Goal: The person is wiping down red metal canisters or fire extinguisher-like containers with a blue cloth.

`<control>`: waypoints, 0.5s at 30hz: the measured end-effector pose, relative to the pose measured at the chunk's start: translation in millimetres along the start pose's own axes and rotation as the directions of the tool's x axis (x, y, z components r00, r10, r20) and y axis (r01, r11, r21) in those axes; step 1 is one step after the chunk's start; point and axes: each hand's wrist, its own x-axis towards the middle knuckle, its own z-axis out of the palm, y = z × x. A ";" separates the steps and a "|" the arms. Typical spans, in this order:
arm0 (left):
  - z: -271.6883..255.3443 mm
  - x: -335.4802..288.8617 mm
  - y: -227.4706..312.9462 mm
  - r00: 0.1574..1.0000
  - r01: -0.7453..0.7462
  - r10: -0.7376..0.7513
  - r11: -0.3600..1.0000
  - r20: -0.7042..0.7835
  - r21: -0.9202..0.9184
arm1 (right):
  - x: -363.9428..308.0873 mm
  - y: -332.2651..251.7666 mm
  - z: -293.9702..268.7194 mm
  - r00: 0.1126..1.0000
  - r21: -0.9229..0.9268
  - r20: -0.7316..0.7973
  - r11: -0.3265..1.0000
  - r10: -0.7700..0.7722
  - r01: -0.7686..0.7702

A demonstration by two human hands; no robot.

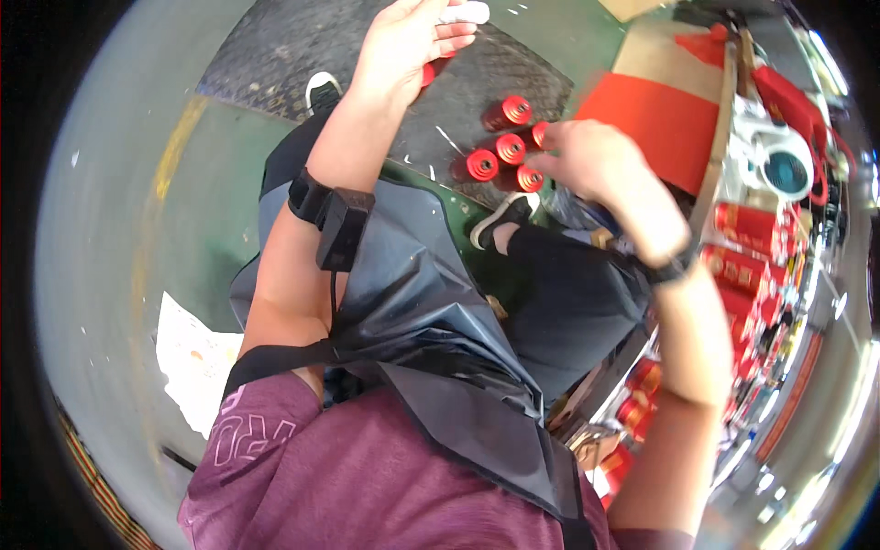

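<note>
My left hand (408, 46) is at the top edge, over a dark patterned board (275, 55). Its visible fingers are stretched out, one with a white covering (466, 13). Partly behind that hand shows a red piece (428, 75), and I see nothing gripped. My right hand (591, 156), smeared by motion, is beside a group of red cylinders with ringed tops. Nearest its fingers are one red cylinder (541, 135) and a lower one (529, 178). Others, such as a front-left cylinder (481, 165) and a back cylinder (515, 111), stand on the board.
An orange-red sheet (655, 124) lies right of the cylinders, beside a bench edge. Along the right are a white fan-like device (784, 170) and red packages (738, 270). Crumpled white paper (192, 362) rests on the green floor. My shoe (504, 220) is close to the board.
</note>
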 end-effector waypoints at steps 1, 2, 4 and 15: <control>-11.9 2.9 3.6 0.999 -0.026 0.025 0.998 -0.031 -0.054 | 47.2 -1.6 25.2 0.992 0.038 0.121 0.999 0.027 -0.032; -15.4 2.2 6.9 0.998 -0.029 0.027 0.998 -0.056 -0.050 | 87.0 8.0 63.7 0.989 0.106 0.143 0.993 0.036 -0.052; -27.7 -1.7 17.0 0.992 -0.034 0.032 0.999 -0.122 -0.016 | 140.5 16.4 135.3 0.989 0.265 0.132 0.960 0.063 -0.096; -41.6 -2.6 10.6 0.974 0.090 -0.049 0.980 -0.220 0.180 | 235.5 -2.5 327.5 0.949 0.465 0.110 0.828 0.297 -0.313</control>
